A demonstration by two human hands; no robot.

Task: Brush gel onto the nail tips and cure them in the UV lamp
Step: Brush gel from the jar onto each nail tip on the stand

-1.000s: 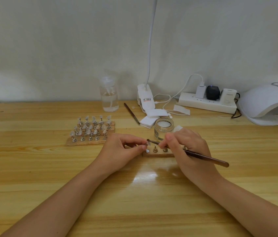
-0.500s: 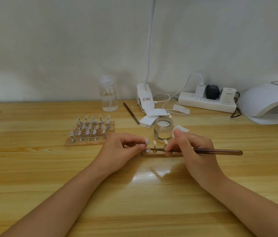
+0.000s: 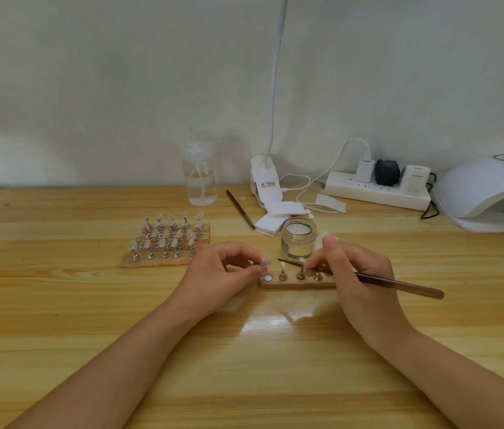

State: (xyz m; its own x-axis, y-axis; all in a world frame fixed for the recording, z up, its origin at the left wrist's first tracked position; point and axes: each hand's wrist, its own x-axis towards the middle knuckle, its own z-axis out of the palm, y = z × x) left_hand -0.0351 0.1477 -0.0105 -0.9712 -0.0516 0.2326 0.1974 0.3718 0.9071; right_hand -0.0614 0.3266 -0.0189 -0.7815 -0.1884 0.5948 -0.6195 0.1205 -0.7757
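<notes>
While both forearms reach in from 6 o'clock, the wooden counter (image 3: pixel 58 305) carries, at 9 o'clock of the hands, a cork board of nail tips on metal stands (image 3: pixel 167 239), well apart from the work. A clear pump bottle (image 3: pixel 199 178) stands at 11 o'clock near the wall, with a spare brush (image 3: pixel 239 209) lying beside it. The left hand (image 3: pixel 222 277) pinches one nail tip (image 3: pixel 264 263) between thumb and forefinger, just above the left end of a small cork strip (image 3: pixel 294 284) that bears three more stands. The right hand (image 3: pixel 359 274) pinches a brown-handled brush (image 3: pixel 399 284), bristles pointing at the held tip across the strip's stands. An open glass jar (image 3: pixel 298 236) sits at 12 o'clock, directly behind the strip. White pads (image 3: pixel 278 216) and a clip lamp base (image 3: pixel 266 184) stand farther back. A power strip (image 3: pixel 374 190) lies at 1 o'clock; the UV lamp (image 3: pixel 489 193) is at 2 o'clock.
</notes>
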